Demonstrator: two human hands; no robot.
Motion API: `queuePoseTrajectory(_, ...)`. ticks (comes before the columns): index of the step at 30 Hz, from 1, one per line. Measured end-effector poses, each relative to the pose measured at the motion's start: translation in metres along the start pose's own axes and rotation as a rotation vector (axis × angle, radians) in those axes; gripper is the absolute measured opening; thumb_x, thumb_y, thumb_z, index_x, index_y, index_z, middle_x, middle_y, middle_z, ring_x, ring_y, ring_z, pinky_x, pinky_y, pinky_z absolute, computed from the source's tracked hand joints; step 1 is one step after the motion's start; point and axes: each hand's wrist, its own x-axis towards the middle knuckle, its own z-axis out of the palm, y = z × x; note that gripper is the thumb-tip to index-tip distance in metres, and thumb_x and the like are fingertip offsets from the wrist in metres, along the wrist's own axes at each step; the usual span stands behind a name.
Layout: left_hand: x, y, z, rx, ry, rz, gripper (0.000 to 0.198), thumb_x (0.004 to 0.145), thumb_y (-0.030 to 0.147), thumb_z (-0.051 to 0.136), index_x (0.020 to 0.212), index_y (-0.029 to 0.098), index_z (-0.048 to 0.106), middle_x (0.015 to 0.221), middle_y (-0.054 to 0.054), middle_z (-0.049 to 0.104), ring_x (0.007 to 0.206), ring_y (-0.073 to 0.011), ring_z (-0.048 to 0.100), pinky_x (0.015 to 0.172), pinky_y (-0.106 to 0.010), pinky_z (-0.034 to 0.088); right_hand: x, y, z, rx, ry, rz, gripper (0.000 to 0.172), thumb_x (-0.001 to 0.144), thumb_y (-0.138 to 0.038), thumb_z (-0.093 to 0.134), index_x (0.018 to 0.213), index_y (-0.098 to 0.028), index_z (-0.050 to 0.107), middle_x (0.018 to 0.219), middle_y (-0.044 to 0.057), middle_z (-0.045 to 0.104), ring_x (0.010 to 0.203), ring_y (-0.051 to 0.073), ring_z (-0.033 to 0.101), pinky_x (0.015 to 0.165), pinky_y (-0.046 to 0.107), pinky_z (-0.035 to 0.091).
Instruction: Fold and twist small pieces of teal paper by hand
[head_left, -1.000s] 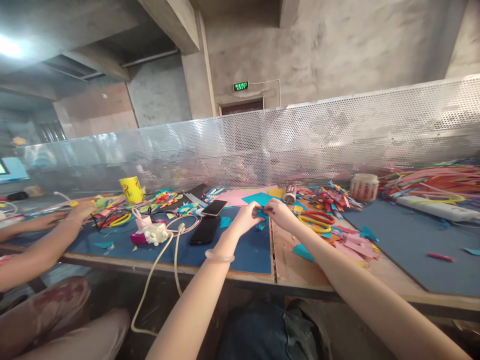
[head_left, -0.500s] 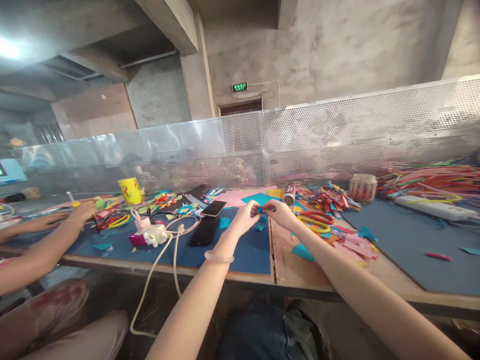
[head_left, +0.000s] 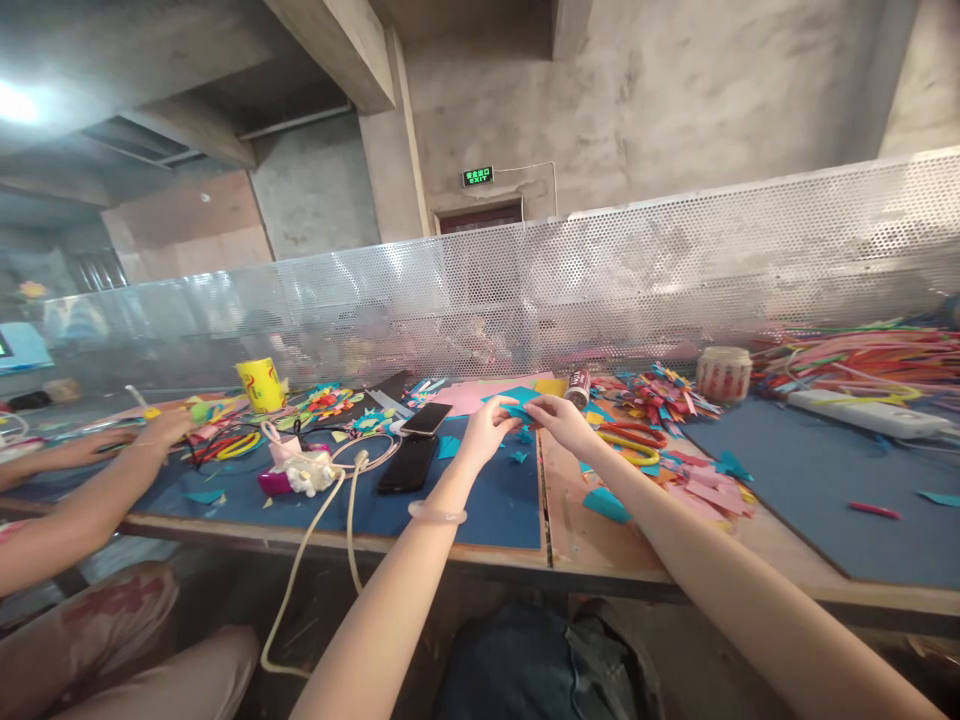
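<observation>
My left hand (head_left: pixel 486 428) and my right hand (head_left: pixel 562 420) meet above the table, fingers pinched on a small piece of teal paper (head_left: pixel 519 410) held between them. A pale bangle circles my left wrist. Below the hands lie small teal scraps (head_left: pixel 517 456) on a blue mat (head_left: pixel 495 500). Behind them a larger teal sheet and a pink sheet (head_left: pixel 465 396) lie flat.
Two phones (head_left: pixel 409 460) lie left of my hands, beside a white cable and a plug. Scissors with yellow handles (head_left: pixel 630 440) and coloured paper scraps sit to the right, with a jar (head_left: pixel 724 373) behind. Another person's hands (head_left: pixel 157 430) work at the far left. A perforated metal screen backs the table.
Both hands have lifted slightly and shifted a little farther from me, still pinching the teal paper. The other person's hand at the left moved a bit.
</observation>
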Motion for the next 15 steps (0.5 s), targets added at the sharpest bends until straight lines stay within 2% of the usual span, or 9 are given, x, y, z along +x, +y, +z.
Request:
queuePoseTrajectory(3, 0.001, 0.001, 0.000, -0.102, 0.076, -0.028, 0.035, 0.066, 0.017, 0.063, 0.096, 0.018, 0.044, 0.067, 0.001, 0.060, 0.064, -0.0153, 0.063, 0.065, -0.032, 0.052, -0.002, -0.004, 0.000, 0.025, -0.029, -0.007, 0.034, 0.073, -0.045, 0.054, 0.087, -0.015, 0.059, 0.082, 0.005, 0.063, 0.074, 0.015, 0.060, 0.068, 0.030, 0.049)
queuePoseTrajectory(6, 0.002, 0.003, 0.000, -0.131, 0.149, -0.057, 0.033, 0.064, 0.018, 0.066, 0.086, 0.017, 0.041, 0.060, 0.003, 0.058, 0.057, -0.0151, 0.062, 0.061, -0.034, 0.053, 0.000, -0.001, 0.000, -0.010, -0.003, -0.037, 0.039, 0.062, -0.037, 0.067, 0.092, -0.015, 0.057, 0.086, 0.007, 0.063, 0.076, 0.016, 0.059, 0.068, 0.031, 0.049)
queuePoseTrajectory(10, 0.003, 0.005, 0.001, -0.136, 0.148, -0.076, 0.031, 0.061, 0.023, 0.069, 0.075, 0.017, 0.041, 0.058, 0.002, 0.058, 0.057, -0.0162, 0.062, 0.061, -0.035, 0.053, 0.004, 0.005, 0.000, 0.029, 0.039, -0.063, 0.034, 0.059, -0.033, 0.069, 0.085, -0.015, 0.055, 0.079, 0.005, 0.062, 0.072, 0.015, 0.060, 0.069, 0.032, 0.049)
queuePoseTrajectory(15, 0.003, 0.006, 0.000, -0.133, 0.156, -0.076, 0.031, 0.059, 0.026, 0.071, 0.074, 0.016, 0.045, 0.059, 0.001, 0.059, 0.057, -0.0163, 0.062, 0.062, -0.036, 0.052, 0.003, 0.005, 0.002, 0.133, 0.048, -0.042, 0.031, 0.059, -0.032, 0.069, 0.080, -0.016, 0.053, 0.074, 0.002, 0.061, 0.067, 0.014, 0.060, 0.067, 0.032, 0.050)
